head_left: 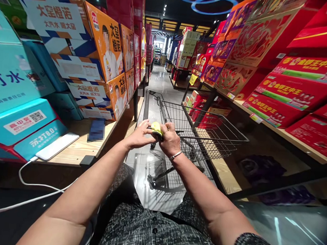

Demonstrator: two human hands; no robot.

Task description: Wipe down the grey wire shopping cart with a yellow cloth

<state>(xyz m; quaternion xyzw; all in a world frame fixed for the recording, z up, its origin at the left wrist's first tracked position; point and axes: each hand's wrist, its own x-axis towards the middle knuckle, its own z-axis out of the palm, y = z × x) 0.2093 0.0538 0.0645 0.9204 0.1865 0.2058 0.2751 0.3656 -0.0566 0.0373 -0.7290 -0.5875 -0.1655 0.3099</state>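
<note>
Both my hands meet in front of me over a small yellow-green object [157,128], soft like a cloth or a piece of fruit. My left hand [140,134] has its fingers curled round its left side. My right hand [170,139], with a silver bracelet at the wrist, is closed round its right side. Just beyond the hands stands an empty wire shopping cart [207,130] with a dark handle bar [146,105].
A wooden shelf [77,147] on the left holds teal and orange-white drink cartons, a white phone [57,146] on a charging cable and a blue packet [96,129]. Red gift boxes [293,92] fill the right shelves. A glossy aisle floor [161,82] runs ahead.
</note>
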